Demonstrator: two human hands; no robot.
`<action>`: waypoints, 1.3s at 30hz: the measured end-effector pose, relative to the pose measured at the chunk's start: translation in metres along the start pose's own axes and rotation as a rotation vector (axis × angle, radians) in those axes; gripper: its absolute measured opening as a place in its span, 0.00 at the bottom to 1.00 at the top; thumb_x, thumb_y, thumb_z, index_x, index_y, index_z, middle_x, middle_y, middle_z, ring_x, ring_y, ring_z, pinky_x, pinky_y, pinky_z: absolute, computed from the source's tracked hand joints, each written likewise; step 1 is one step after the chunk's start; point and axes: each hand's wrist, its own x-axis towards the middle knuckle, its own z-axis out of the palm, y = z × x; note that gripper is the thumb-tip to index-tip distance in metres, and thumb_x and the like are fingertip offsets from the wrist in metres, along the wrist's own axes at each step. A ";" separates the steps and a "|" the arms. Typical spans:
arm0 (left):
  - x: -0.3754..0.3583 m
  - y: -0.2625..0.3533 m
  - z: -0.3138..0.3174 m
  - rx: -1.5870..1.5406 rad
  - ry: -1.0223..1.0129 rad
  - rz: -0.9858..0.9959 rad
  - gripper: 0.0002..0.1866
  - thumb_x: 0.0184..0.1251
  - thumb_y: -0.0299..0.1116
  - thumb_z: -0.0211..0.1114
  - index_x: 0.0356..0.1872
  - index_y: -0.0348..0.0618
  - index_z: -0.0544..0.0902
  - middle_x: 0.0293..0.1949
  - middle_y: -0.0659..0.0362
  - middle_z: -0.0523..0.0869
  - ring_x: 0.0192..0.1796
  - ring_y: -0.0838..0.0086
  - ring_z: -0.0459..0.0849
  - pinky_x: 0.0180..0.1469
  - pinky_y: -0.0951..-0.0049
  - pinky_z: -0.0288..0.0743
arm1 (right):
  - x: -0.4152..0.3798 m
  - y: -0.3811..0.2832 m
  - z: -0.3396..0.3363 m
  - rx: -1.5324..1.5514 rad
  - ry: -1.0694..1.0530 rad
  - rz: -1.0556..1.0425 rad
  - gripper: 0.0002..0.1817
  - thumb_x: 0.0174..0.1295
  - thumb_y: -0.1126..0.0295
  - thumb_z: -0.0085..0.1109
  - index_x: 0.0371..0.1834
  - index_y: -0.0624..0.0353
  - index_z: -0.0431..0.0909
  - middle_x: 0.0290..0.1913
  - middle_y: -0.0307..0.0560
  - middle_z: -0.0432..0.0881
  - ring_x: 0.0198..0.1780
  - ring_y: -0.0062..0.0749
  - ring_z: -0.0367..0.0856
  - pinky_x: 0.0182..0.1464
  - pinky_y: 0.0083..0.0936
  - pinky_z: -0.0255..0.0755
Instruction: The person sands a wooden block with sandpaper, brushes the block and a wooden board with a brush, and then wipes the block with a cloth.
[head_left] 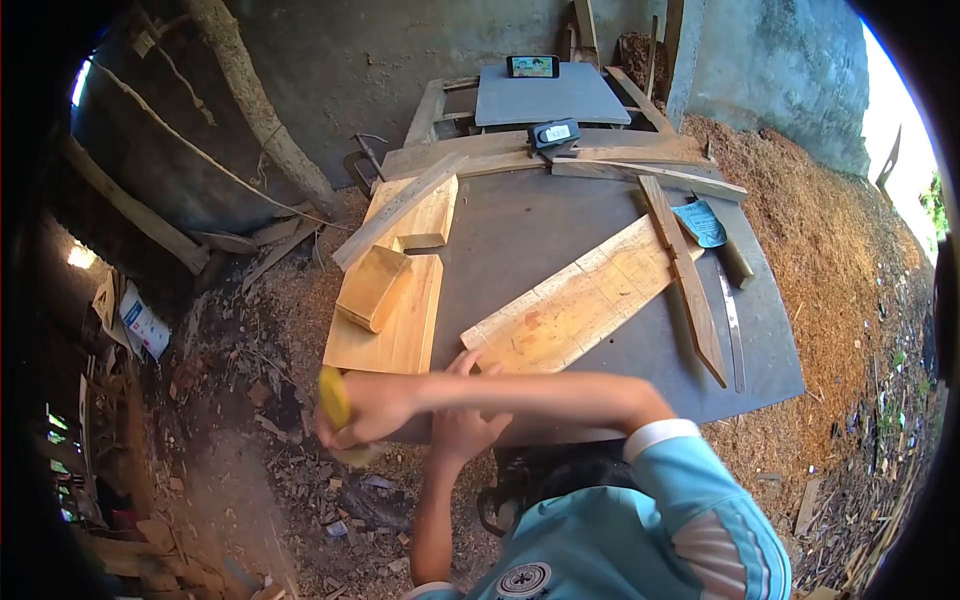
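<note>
My right arm reaches across to the left, and my right hand point(375, 405) is closed round a yellow, long, motion-smeared object point(334, 396) beyond the table's front left corner; I cannot tell what kind it is. Beneath my right forearm, my left hand point(466, 432) lies at the table's front edge, fingers spread, the tips near the lower end of a pale wooden board point(570, 300). Crosswise pencil lines mark that board. Just ahead of my right hand lies a light wooden block point(385, 335), with a smaller wooden piece point(372, 288) leaning on it.
A dark wooden strip point(690, 290) crosses the marked board. To its right are a thin metal blade point(732, 335) and a blue paper packet point(702, 224). More wood strips point(650, 178) and a black device point(553, 134) lie at the back. A phone point(532, 67) stands behind them.
</note>
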 end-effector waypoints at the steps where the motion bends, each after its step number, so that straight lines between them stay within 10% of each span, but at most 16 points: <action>1: -0.007 0.005 -0.006 0.012 -0.030 -0.065 0.24 0.51 0.37 0.66 0.53 0.49 0.78 0.59 0.52 0.72 0.61 0.54 0.69 0.61 0.54 0.62 | -0.025 -0.014 -0.013 0.191 -0.018 0.058 0.06 0.57 0.70 0.57 0.34 0.58 0.80 0.30 0.39 0.81 0.30 0.23 0.78 0.34 0.23 0.74; 3: -0.021 0.013 -0.017 0.033 -0.090 -0.194 0.23 0.53 0.36 0.66 0.53 0.49 0.77 0.58 0.53 0.74 0.60 0.54 0.70 0.60 0.55 0.64 | -0.080 -0.045 -0.048 -0.133 0.137 0.155 0.07 0.60 0.68 0.55 0.36 0.58 0.79 0.31 0.38 0.82 0.33 0.24 0.78 0.38 0.21 0.73; 7: -0.054 -0.004 -0.042 0.102 -0.014 -0.152 0.13 0.53 0.32 0.67 0.41 0.44 0.84 0.51 0.55 0.80 0.58 0.57 0.74 0.60 0.59 0.65 | -0.210 -0.058 -0.149 -1.005 0.589 1.173 0.14 0.53 0.62 0.62 0.38 0.60 0.81 0.34 0.53 0.84 0.38 0.42 0.84 0.41 0.37 0.77; 9: -0.062 -0.012 -0.048 0.022 0.003 -0.135 0.13 0.52 0.32 0.68 0.40 0.43 0.83 0.49 0.55 0.81 0.55 0.58 0.76 0.59 0.59 0.66 | -0.269 -0.042 -0.181 -1.199 1.273 1.069 0.10 0.51 0.69 0.58 0.34 0.63 0.81 0.27 0.57 0.83 0.32 0.49 0.83 0.38 0.40 0.77; 13: -0.017 0.005 -0.048 -0.042 -0.049 -0.059 0.31 0.47 0.41 0.73 0.56 0.47 0.75 0.61 0.50 0.69 0.62 0.54 0.69 0.61 0.56 0.63 | -0.258 -0.011 -0.139 -1.233 0.940 0.924 0.10 0.50 0.72 0.55 0.35 0.62 0.81 0.32 0.60 0.82 0.39 0.52 0.81 0.37 0.38 0.77; 15: 0.014 0.011 -0.034 0.075 -0.133 -0.063 0.49 0.40 0.49 0.75 0.67 0.50 0.61 0.67 0.47 0.58 0.68 0.51 0.59 0.66 0.53 0.54 | -0.222 -0.049 -0.116 -0.168 0.886 0.566 0.09 0.53 0.69 0.59 0.33 0.63 0.80 0.27 0.55 0.80 0.36 0.36 0.82 0.31 0.30 0.76; 17: 0.036 0.003 -0.013 0.186 -0.206 -0.058 0.56 0.36 0.53 0.75 0.70 0.50 0.54 0.68 0.46 0.56 0.70 0.50 0.54 0.69 0.52 0.48 | -0.216 -0.052 -0.138 -0.289 0.831 0.501 0.10 0.52 0.68 0.60 0.34 0.63 0.80 0.24 0.51 0.79 0.32 0.31 0.82 0.30 0.25 0.75; 19: 0.047 -0.009 -0.002 0.222 -0.273 -0.062 0.61 0.33 0.54 0.75 0.71 0.50 0.49 0.69 0.46 0.54 0.71 0.50 0.50 0.71 0.52 0.43 | -0.208 -0.024 -0.152 -1.290 1.060 0.812 0.10 0.54 0.68 0.58 0.35 0.62 0.80 0.22 0.50 0.80 0.28 0.34 0.82 0.31 0.23 0.74; 21: 0.059 -0.022 -0.005 0.176 -0.362 -0.071 0.63 0.32 0.55 0.75 0.72 0.49 0.46 0.69 0.46 0.53 0.72 0.51 0.48 0.72 0.53 0.41 | -0.209 0.006 -0.140 -1.281 0.714 0.891 0.10 0.54 0.69 0.58 0.37 0.61 0.81 0.25 0.53 0.82 0.30 0.38 0.83 0.34 0.25 0.75; 23: 0.066 -0.021 -0.008 0.200 -0.396 -0.078 0.64 0.33 0.56 0.74 0.71 0.46 0.45 0.70 0.46 0.52 0.73 0.51 0.45 0.72 0.54 0.39 | -0.205 -0.011 -0.120 -0.406 0.670 0.284 0.09 0.53 0.69 0.61 0.36 0.60 0.82 0.25 0.55 0.82 0.30 0.45 0.83 0.35 0.30 0.76; 24: 0.066 -0.021 -0.008 0.227 -0.405 -0.079 0.64 0.33 0.57 0.74 0.72 0.46 0.45 0.70 0.46 0.52 0.73 0.51 0.45 0.73 0.54 0.38 | -0.197 -0.043 -0.111 -0.049 0.706 0.408 0.10 0.52 0.71 0.63 0.37 0.60 0.82 0.30 0.59 0.82 0.36 0.49 0.82 0.36 0.34 0.77; 27: 0.064 -0.024 -0.009 0.254 -0.470 -0.127 0.65 0.33 0.61 0.73 0.72 0.46 0.44 0.71 0.46 0.49 0.74 0.51 0.43 0.73 0.55 0.37 | -0.186 -0.023 -0.114 -1.199 0.808 0.816 0.13 0.50 0.71 0.63 0.39 0.62 0.81 0.33 0.62 0.81 0.41 0.46 0.81 0.37 0.34 0.77; 29: 0.071 -0.025 -0.014 0.276 -0.533 -0.138 0.66 0.33 0.63 0.72 0.72 0.44 0.44 0.72 0.46 0.48 0.74 0.51 0.42 0.73 0.55 0.37 | -0.187 -0.002 -0.095 -1.069 0.593 0.574 0.13 0.49 0.71 0.63 0.38 0.63 0.80 0.33 0.60 0.82 0.40 0.43 0.80 0.42 0.37 0.75; 31: 0.080 -0.020 -0.017 0.305 -0.594 -0.145 0.67 0.32 0.65 0.72 0.71 0.40 0.45 0.72 0.46 0.47 0.74 0.50 0.41 0.73 0.54 0.36 | -0.183 -0.014 -0.080 -0.092 0.534 0.310 0.08 0.52 0.71 0.62 0.34 0.63 0.80 0.32 0.46 0.82 0.36 0.31 0.78 0.41 0.28 0.71; 36: 0.081 -0.007 -0.022 0.133 -0.538 -0.031 0.61 0.36 0.60 0.74 0.70 0.39 0.52 0.71 0.47 0.52 0.73 0.55 0.47 0.71 0.58 0.45 | -0.203 -0.021 -0.090 -0.111 0.789 0.594 0.11 0.53 0.71 0.63 0.38 0.62 0.75 0.34 0.43 0.80 0.39 0.29 0.79 0.44 0.27 0.71; 39: 0.092 0.006 -0.009 -0.144 -0.460 0.011 0.45 0.46 0.47 0.74 0.64 0.38 0.64 0.57 0.48 0.73 0.61 0.59 0.71 0.63 0.65 0.64 | -0.214 -0.030 -0.077 -0.439 0.568 0.299 0.14 0.53 0.70 0.63 0.39 0.62 0.72 0.35 0.47 0.80 0.40 0.34 0.80 0.44 0.29 0.72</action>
